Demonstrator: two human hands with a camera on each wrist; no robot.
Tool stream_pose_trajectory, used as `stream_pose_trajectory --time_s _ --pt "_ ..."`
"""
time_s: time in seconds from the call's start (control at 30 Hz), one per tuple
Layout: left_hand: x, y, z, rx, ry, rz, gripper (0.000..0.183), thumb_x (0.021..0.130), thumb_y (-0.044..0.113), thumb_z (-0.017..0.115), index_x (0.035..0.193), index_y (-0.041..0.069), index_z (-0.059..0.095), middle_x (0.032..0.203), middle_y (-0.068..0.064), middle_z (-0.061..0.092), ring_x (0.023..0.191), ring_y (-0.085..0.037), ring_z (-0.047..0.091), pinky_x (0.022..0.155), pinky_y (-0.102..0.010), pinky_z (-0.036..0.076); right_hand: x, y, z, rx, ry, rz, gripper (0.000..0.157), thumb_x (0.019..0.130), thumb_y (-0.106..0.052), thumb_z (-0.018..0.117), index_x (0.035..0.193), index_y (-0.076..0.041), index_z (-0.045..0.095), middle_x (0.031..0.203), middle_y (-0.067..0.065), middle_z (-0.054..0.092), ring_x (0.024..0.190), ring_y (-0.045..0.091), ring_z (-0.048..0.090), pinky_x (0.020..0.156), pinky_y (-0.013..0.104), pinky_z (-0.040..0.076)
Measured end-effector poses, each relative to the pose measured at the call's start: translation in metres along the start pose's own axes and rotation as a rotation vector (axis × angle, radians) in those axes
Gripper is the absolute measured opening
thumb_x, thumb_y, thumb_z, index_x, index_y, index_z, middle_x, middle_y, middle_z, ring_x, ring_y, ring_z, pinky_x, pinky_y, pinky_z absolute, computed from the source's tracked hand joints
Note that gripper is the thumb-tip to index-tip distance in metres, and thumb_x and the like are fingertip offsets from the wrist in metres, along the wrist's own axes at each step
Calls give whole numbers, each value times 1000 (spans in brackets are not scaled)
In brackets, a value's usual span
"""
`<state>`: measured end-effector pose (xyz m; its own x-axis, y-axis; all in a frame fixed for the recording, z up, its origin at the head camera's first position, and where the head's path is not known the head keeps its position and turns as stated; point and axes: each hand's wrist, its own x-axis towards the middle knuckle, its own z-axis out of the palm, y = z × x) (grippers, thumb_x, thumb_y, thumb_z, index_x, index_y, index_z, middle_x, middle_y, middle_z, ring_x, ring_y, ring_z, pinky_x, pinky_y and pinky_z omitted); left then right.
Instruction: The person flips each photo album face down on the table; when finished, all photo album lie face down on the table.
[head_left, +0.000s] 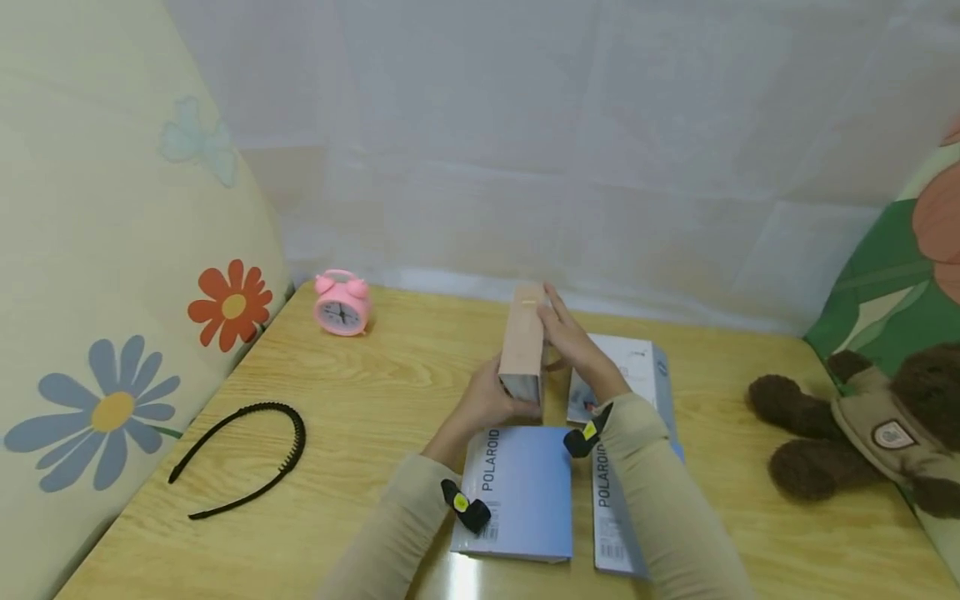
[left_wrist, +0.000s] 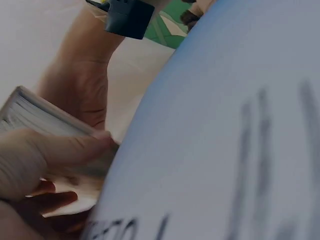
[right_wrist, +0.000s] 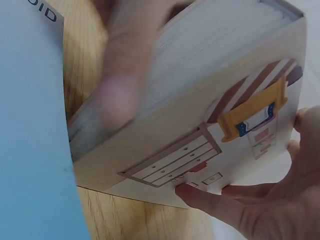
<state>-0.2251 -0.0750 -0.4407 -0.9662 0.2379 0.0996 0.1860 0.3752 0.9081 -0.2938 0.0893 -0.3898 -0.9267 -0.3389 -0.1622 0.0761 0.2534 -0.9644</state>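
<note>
A thick book [head_left: 522, 337] with a pale cover stands on edge, its narrow beige side facing up in the head view. My left hand [head_left: 491, 400] grips its near end, the thumb [left_wrist: 80, 148] lying along it in the left wrist view. From the right side my right hand [head_left: 570, 337] holds the far part, fingertips on the cover. Drawings of a dresser and a striped shape show on this cover [right_wrist: 170, 160] in the right wrist view. Just below my hands lies a blue-white POLAROID box [head_left: 525, 492].
More blue-white boxes [head_left: 618, 525] lie under and beside my right forearm. A pink alarm clock [head_left: 342, 304] stands at the back left, with a black headband [head_left: 298, 433] nearer the front. At the right edge lies a brown plush bear [head_left: 862, 417]. White cloth [head_left: 525, 167] hangs behind the table.
</note>
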Motion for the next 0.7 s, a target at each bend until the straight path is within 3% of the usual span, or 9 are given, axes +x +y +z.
stream_pose_trajectory --time_s 0.17,0.37,0.43,0.53,0.7 --pt "0 -10 6 14 -59 -50 93 63 9 93 143 11 46 129 -13 59 117 -33 56 103 -51 43 2 6 4 30 13 0 62 105 -50 29 159 -39 1 163 16 19 132 49 43 87 65 50" --pt "6 -8 -5 44 -109 4 104 64 4 89 152 11 35 135 -14 57 118 -33 57 101 -49 46 1 8 0 80 34 -12 59 107 -44 24 160 -36 -1 164 11 16 125 42 48 91 57 51" --pt "7 -7 -11 94 -116 5 112 62 3 89 156 9 28 142 -17 51 123 -34 53 105 -49 43 -1 9 -2 22 91 -30 58 108 -38 25 161 -28 4 164 11 19 127 40 47 99 53 47" --pt "7 -8 -21 213 -107 -20 117 59 3 90 156 3 26 149 -22 43 131 -37 46 111 -49 36 -3 14 -4 -116 165 -55 57 108 -31 35 159 -13 20 154 20 37 124 41 50 103 49 44" --pt "4 -11 -31 427 -91 -80 102 58 6 92 147 0 43 147 -30 40 135 -46 38 112 -56 32 -8 28 1 -427 162 -18 64 98 -37 59 148 0 43 143 25 50 125 40 53 102 48 47"
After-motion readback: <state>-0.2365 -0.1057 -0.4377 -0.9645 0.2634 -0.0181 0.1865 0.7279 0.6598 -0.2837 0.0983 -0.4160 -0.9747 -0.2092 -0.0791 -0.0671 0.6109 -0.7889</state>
